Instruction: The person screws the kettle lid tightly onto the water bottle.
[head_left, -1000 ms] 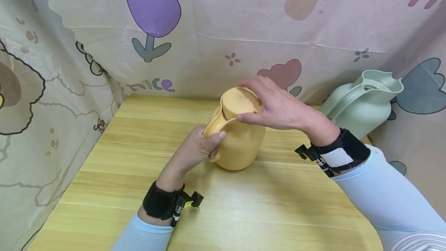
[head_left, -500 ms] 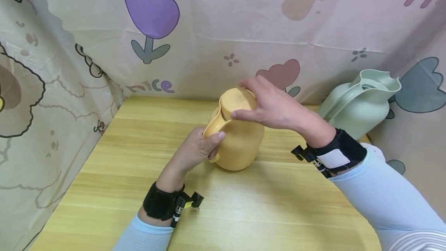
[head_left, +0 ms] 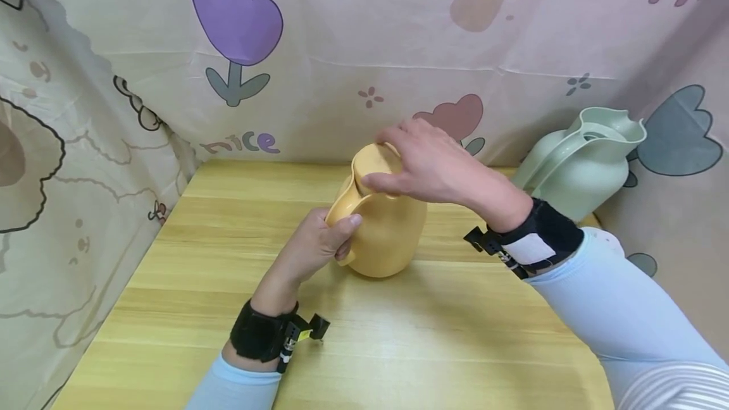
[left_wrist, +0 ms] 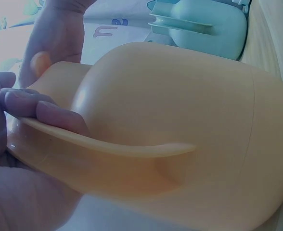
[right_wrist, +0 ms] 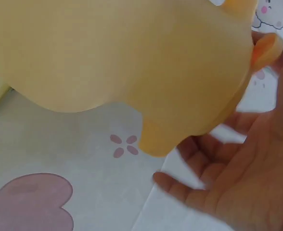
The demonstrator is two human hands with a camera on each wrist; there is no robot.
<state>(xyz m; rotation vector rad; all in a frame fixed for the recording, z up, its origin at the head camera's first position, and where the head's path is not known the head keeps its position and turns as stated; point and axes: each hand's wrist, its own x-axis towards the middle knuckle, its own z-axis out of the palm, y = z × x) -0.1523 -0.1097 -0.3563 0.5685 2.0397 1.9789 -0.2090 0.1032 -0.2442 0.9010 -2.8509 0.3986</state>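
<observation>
A yellow jug [head_left: 387, 239] with a round lid [head_left: 373, 160] stands on the table in the middle of the head view. My left hand [head_left: 310, 242] grips its handle [left_wrist: 103, 159], thumb on top and fingers wrapped round, as the left wrist view shows. Over the jug's top, my right hand [head_left: 427, 163] holds the lid, thumb on the near side and fingers at the far side. In the right wrist view, the right hand [right_wrist: 242, 168] curves round the top end of the jug [right_wrist: 108, 53]. Part of the lid is hidden beneath that hand.
A pale green jug [head_left: 586, 169] stands at the back right of the wooden table [head_left: 455, 347], beside my right forearm. A printed cloth [head_left: 342, 30] hangs behind the table and along its sides.
My right hand has turned on the lid, its thumb shifting left across the near side. The left hand keeps its grip on the handle. The whole head view has shifted slightly.
</observation>
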